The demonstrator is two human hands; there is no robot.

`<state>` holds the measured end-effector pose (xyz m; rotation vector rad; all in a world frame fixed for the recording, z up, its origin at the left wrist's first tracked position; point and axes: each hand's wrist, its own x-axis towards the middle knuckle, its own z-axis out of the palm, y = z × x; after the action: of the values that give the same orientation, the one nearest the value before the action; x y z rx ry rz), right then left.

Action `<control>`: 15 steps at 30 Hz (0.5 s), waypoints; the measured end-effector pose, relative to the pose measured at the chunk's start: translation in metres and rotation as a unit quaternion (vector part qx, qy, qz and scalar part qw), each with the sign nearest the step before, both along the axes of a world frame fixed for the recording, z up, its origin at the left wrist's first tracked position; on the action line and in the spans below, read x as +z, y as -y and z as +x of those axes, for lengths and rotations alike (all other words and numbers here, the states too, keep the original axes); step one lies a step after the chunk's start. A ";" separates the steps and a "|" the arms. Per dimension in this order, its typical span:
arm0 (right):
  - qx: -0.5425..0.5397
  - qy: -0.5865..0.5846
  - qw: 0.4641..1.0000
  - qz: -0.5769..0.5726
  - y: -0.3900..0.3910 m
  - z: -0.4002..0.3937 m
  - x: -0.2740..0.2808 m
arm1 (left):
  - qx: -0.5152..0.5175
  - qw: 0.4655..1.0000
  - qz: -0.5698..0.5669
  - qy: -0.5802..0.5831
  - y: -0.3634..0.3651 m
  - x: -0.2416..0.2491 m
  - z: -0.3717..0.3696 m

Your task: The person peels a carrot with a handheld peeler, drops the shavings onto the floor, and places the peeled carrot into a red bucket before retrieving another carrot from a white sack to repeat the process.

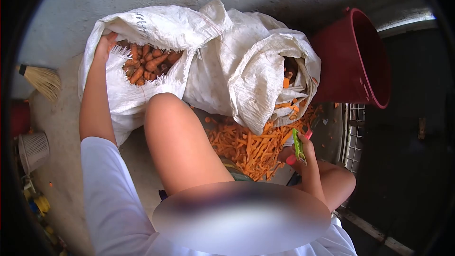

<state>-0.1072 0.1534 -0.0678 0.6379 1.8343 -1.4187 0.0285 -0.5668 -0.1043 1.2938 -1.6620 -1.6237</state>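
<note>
My left hand point(106, 45) is at the left side of the opening of a white woven sack point(156, 26); its fingers are partly hidden at the sack's edge. Whole carrots point(147, 64) fill that opening. On the right, my right hand point(305, 154) is closed around a green peeler point(298, 146) with red parts showing at both sides of the hand. A heap of orange carrot peelings point(251, 149) lies on the floor just left of it. Above the heap, a second white sack point(258, 80) has its mouth rolled open, with orange pieces at the rim.
A large dark red bucket point(341, 61) leans at the right beside a metal grille point(355, 135). A straw broom point(42, 81) and a perforated basket point(34, 151) are at the left. My bent knee point(166, 109) rises between the left sack and the peelings.
</note>
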 end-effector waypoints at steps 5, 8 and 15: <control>0.005 0.023 1.000 0.016 0.007 0.005 -0.005 | -0.065 0.803 -0.378 0.457 -0.049 -0.020 0.019; 0.041 0.031 0.998 0.042 0.014 0.006 0.002 | -0.096 0.767 -0.379 0.509 -0.060 -0.041 0.028; 0.039 0.007 0.997 0.069 0.010 0.015 -0.006 | -0.289 0.601 -0.336 0.666 -0.084 -0.058 0.018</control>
<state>-0.0921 0.1436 -0.0735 0.6361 1.9366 -1.2432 0.0467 -0.4831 -0.1626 1.6239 -3.2987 0.3585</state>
